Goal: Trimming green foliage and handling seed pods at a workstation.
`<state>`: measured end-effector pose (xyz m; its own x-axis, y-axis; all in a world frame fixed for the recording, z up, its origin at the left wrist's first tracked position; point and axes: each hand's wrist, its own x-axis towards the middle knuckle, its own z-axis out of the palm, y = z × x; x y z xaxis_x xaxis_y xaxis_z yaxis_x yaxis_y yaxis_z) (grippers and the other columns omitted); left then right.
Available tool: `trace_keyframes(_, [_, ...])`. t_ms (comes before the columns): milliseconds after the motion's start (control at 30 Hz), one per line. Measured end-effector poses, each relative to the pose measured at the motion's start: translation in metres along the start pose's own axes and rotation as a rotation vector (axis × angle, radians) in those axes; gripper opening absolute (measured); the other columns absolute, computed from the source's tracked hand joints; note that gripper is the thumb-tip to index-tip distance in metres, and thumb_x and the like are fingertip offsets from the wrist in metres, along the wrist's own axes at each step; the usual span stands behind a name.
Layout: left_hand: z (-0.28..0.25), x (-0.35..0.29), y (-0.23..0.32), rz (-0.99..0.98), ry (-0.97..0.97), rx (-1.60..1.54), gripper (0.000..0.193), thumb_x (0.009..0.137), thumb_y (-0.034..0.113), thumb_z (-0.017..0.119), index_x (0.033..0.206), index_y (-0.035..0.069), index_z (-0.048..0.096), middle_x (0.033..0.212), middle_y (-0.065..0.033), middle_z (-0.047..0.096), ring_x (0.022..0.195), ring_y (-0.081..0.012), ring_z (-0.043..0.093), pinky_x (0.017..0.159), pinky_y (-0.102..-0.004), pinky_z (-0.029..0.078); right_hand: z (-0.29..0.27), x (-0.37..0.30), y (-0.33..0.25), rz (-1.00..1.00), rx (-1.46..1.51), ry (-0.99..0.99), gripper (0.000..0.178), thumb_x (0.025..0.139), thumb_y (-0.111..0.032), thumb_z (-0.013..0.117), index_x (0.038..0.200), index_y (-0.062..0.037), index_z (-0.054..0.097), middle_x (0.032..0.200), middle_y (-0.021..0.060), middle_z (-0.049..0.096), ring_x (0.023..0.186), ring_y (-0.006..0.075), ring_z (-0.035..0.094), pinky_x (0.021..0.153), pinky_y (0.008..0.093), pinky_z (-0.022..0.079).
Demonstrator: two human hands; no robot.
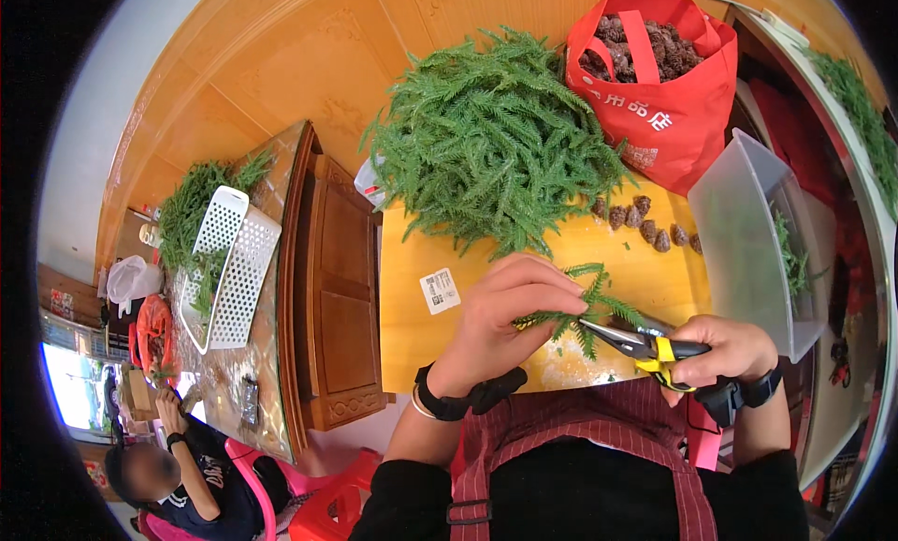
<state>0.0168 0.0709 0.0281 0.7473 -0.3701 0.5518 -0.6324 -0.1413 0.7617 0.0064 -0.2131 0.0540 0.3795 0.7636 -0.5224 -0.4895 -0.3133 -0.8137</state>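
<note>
Pinched in the fingers of my left hand (519, 302) is a small green artificial pine sprig (585, 340) with several branches. My right hand (730, 349) is closed around the yellow-and-black handles of a pair of pliers (645, 345). The jaws of the pliers touch or nearly touch the middle of the sprig, beside my left fingertips; the exact contact is hidden. Both hands are above the near part of a yellow table (412, 340). Beyond them lies a big heap of green pine sprigs (496, 139).
Several brown pine cones (647, 230) lie right of the heap. A red bag (655, 120) of cones stands behind them. A translucent plastic bin (748, 242) holds sprigs at right. Leftward, another table bears a white perforated basket (245, 279); a person (201, 476) sits there.
</note>
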Motion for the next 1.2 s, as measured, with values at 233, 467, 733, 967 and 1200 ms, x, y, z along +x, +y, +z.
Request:
trace_keyframes(233, [0.0,0.001,-0.003,-0.035,-0.007,-0.016,0.025,0.062,-0.007,0.068,0.083,0.007,0.067,0.086,-0.0053,0.062,0.084,-0.0211,0.057,0.074,-0.0302,0.045,0.005,0.014,0.012,-0.281,-0.018,-0.236,0.023,0.09,-0.016,0.051,0.094,0.0045,0.06,0.093,0.0094,0.064,0.088,0.0179,0.059,0.081,0.0282,0.045])
trace_keyframes(467, [-0.003,-0.002,0.004,-0.073,-0.052,0.076,0.032,0.058,-0.006,0.064,0.086,0.009,0.065,0.078,-0.0037,0.058,0.078,-0.0209,0.055,0.065,-0.0309,0.043,0.005,-0.003,0.014,-0.254,0.359,-0.287,0.029,0.092,-0.019,0.046,0.086,0.0057,0.061,0.084,0.0141,0.065,0.095,0.023,0.058,0.084,0.0296,0.042])
trace_keyframes(733, [-0.003,0.001,0.004,0.058,-0.042,0.265,0.029,0.061,-0.003,0.064,0.087,0.009,0.063,0.072,-0.0047,0.051,0.071,-0.0225,0.052,0.061,-0.0302,0.041,0.014,0.002,0.015,-0.244,-0.031,-0.121,0.03,0.092,-0.02,0.048,0.109,0.0031,0.059,0.112,0.0085,0.059,0.107,0.0177,0.051,0.097,0.0289,0.034])
trace_keyframes(967, [-0.01,0.003,0.007,-0.069,-0.121,0.039,0.026,0.06,-0.005,0.067,0.084,0.006,0.065,0.076,-0.0047,0.057,0.072,-0.0212,0.055,0.067,-0.0297,0.044,0.025,-0.01,-0.003,-0.215,-0.268,0.077,0.018,0.083,-0.016,0.06,0.094,-0.0032,0.064,0.089,0.0096,0.063,0.086,0.0203,0.059,0.079,0.0284,0.044])
trace_keyframes(1200, [-0.01,0.003,0.014,-0.094,0.144,0.112,0.022,0.062,-0.006,0.067,0.082,0.003,0.061,0.079,-0.0065,0.056,0.076,-0.0189,0.054,0.07,-0.0278,0.043,0.032,-0.004,0.003,-0.567,-0.792,0.7,0.016,0.063,-0.008,0.061,0.076,0.0013,0.059,0.077,0.0118,0.057,0.08,0.0305,0.056,0.084,0.0423,0.042])
